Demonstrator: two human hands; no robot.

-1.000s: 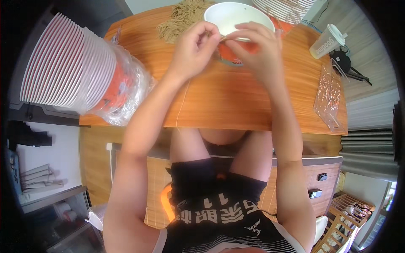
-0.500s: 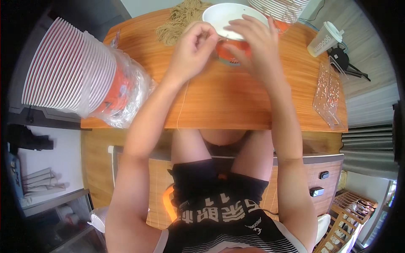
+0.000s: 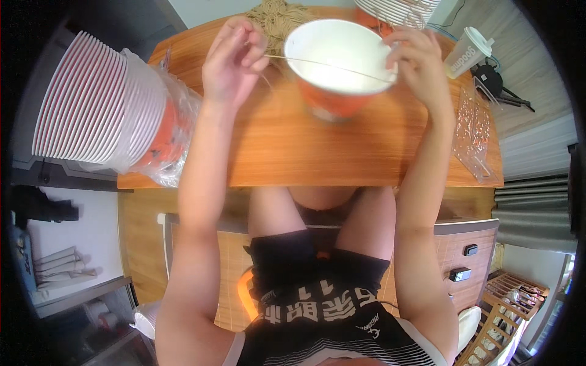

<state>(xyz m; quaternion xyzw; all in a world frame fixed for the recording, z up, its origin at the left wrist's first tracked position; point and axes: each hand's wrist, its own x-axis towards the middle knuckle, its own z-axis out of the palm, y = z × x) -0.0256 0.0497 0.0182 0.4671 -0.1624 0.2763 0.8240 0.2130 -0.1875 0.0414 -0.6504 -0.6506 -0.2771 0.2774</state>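
A: What is the left hand (image 3: 235, 64) doing?
B: It pinches one thin string (image 3: 317, 64). The right hand (image 3: 415, 64) pinches the other end, on the right.
A: Where is the string?
B: Stretched over one paper bowl (image 3: 342, 67), far on the table (image 3: 366, 149). It looks light and floppy, so hold the ends.

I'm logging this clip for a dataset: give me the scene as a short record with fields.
Left hand: left hand pinches one end of a thin string
Right hand: right hand holds the other end
String: stretched across the mouth of the paper bowl
Bowl: orange outside, white inside, above the wooden table
Left side: bagged stack of bowls
Behind: pile of string
Right side: lidded cup
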